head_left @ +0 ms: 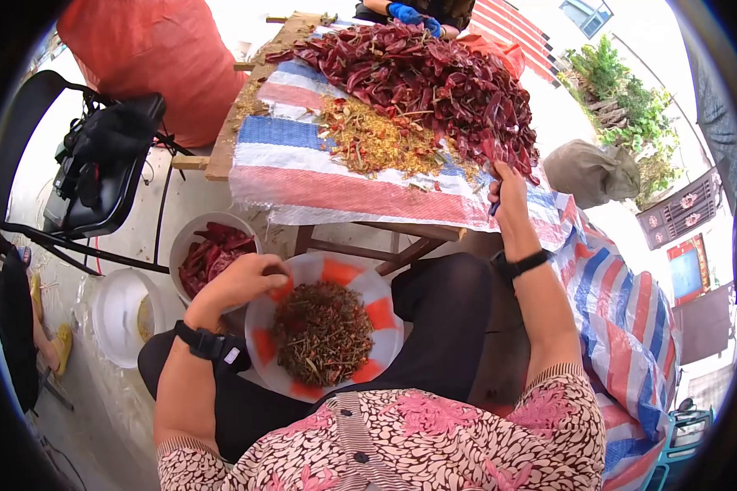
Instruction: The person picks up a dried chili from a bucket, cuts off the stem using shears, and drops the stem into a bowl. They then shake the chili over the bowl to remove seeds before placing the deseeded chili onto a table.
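My left hand rests on the rim of a red-and-white bowl on my lap, fingers closed over something small and red at the bowl's edge. The bowl holds a heap of chili stems and scraps. My right hand reaches up to the near edge of the dried red chili pile on the table and pinches a chili there, with a dark tool handle showing below the palm. Both wrists wear black bands.
A striped tarp covers the wooden table, with a patch of yellow seeds. A white bucket of chilies and an empty white basin stand at my left. A black chair, red sack. Another person's blue-gloved hands work across.
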The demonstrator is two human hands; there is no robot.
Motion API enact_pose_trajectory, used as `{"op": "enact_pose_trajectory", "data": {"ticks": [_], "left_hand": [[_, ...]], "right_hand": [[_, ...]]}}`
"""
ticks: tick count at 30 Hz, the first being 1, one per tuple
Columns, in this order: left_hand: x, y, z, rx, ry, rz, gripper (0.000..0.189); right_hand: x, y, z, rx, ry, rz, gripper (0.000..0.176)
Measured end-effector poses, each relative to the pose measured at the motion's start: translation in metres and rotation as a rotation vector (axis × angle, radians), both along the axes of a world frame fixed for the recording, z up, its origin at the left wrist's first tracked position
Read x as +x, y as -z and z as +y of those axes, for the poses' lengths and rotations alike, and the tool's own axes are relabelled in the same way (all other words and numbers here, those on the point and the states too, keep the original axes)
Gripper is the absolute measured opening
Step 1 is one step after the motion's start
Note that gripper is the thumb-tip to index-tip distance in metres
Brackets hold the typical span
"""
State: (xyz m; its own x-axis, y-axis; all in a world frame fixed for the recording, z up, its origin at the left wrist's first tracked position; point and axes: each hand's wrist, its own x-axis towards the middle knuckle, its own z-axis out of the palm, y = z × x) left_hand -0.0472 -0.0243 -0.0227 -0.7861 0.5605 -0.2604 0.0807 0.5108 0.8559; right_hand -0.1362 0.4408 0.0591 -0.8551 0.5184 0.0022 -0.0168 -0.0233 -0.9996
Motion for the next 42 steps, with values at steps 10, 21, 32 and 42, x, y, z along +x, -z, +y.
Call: {"op": "enact_pose_trajectory", "data": {"ticks": [10,21,32,42], "left_hand": [[0.022,-0.017,0.051,0.838,-0.077,-0.387,0.046],[0.027,-0.019,0.041,0.854,-0.160,-0.141,0.039],[0.035,-0.014,0.034,0.636,-0.261,0.160,0.020],[0.035,-0.012,0.033,0.389,-0.217,0.256,0.022]], "right_hand": [[0.145,0.027,-0.198,0.600,-0.427,0.173,0.017],[0.172,0.052,-0.237,0.804,-0.591,0.126,0.032],[0.177,0.018,-0.239,0.636,-0.595,0.192,0.034],[0.148,0.036,-0.259,0.397,-0.661,0.243,0.012]]}}
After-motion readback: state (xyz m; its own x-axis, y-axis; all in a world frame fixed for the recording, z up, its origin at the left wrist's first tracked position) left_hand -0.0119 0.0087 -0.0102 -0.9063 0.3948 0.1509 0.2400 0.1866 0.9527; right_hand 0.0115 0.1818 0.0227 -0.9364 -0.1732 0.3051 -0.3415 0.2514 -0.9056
